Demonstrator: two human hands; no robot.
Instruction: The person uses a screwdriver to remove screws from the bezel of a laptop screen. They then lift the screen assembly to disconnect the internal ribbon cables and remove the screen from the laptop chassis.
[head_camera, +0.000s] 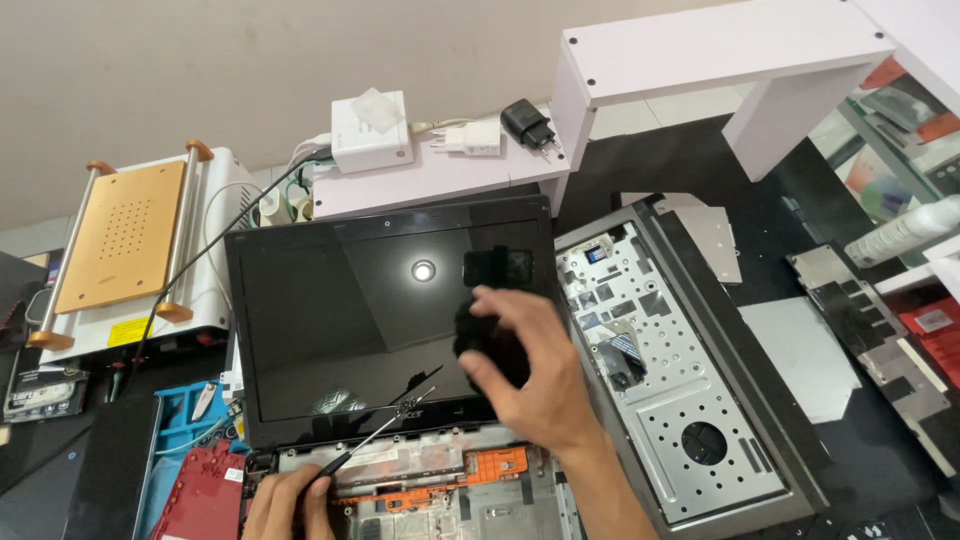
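Observation:
An opened laptop sits in front of me, its dark screen (350, 320) upright and its bare chassis (420, 470) with an orange part exposed below. My right hand (530, 370) is raised in front of the screen, fingers closed on a small black part (490, 350). Down at the bottom edge, my left hand (290, 505) grips a thin screwdriver (385, 432) whose tip points up toward the screen's lower bezel.
The removed grey palm-rest cover (660, 370) lies upside down to the right, with metal plates (870, 330) beyond it. A heating machine with an orange plate (120, 235) stands at left. White shelf (720, 50), chargers (525, 125), blue mat (185, 415) and red case (205, 495) surround.

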